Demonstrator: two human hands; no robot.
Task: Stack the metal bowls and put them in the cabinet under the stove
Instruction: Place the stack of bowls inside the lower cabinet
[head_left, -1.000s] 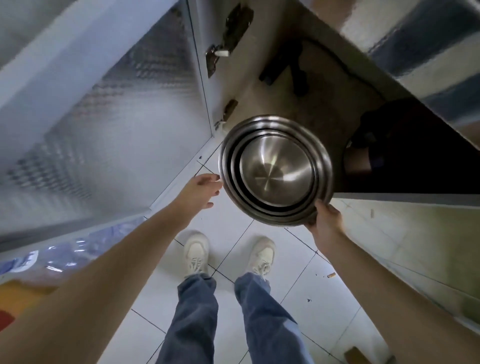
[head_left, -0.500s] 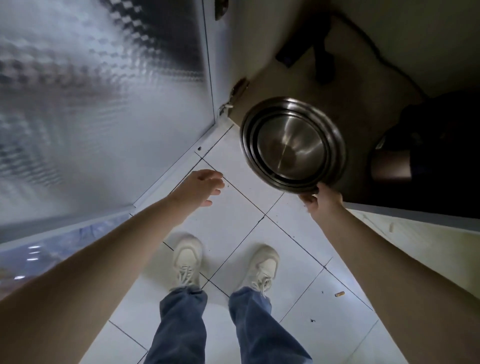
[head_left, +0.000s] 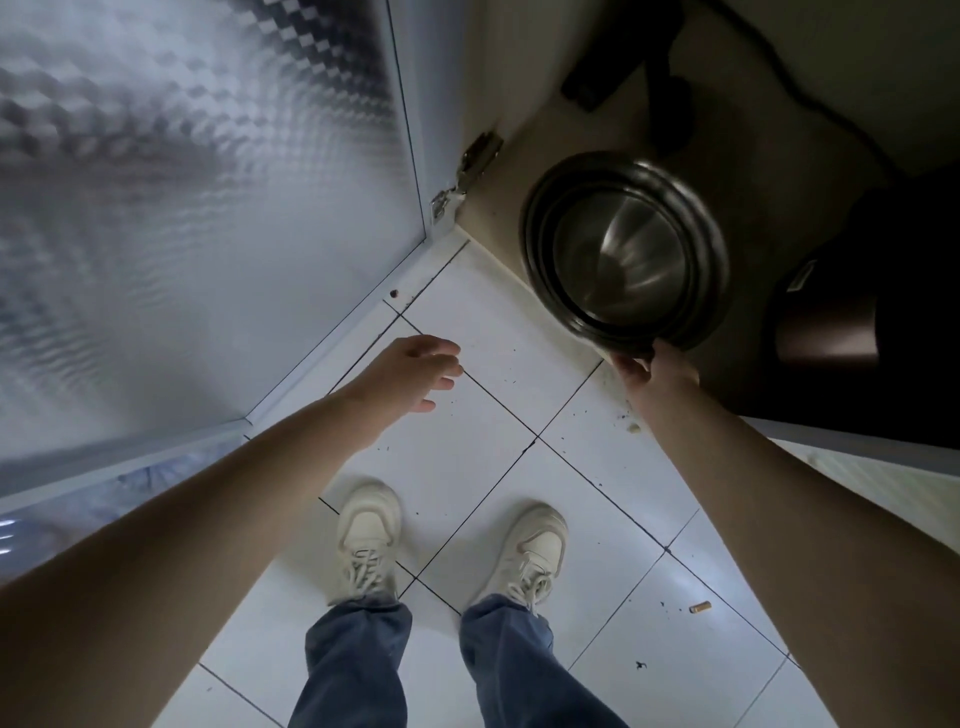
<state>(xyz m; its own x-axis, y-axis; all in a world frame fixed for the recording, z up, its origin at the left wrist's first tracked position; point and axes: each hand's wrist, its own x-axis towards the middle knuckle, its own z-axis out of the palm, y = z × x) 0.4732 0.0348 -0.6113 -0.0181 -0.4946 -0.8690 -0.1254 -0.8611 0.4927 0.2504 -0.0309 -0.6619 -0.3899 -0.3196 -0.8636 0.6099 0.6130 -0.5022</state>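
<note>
The nested stack of metal bowls (head_left: 623, 249) sits low over the beige floor of the open cabinet (head_left: 498, 202), just inside its front edge. My right hand (head_left: 647, 366) grips the near rim of the stack from below. Whether the stack rests on the cabinet floor or hangs just above it is unclear. My left hand (head_left: 410, 371) hovers over the white floor tiles to the left of the cabinet opening, fingers spread and holding nothing.
The open cabinet door (head_left: 197, 208) with patterned frosted glass stands at the left, its hinge (head_left: 467, 174) at the corner. Dark objects (head_left: 623, 57) and a dark round pot (head_left: 841, 312) occupy the cabinet's back and right. My shoes (head_left: 369, 540) stand on the tiles.
The stack of bowls has moved down and further into the cabinet with my right hand. My view has dropped closer to the floor. My left hand stays open over the tiles.
</note>
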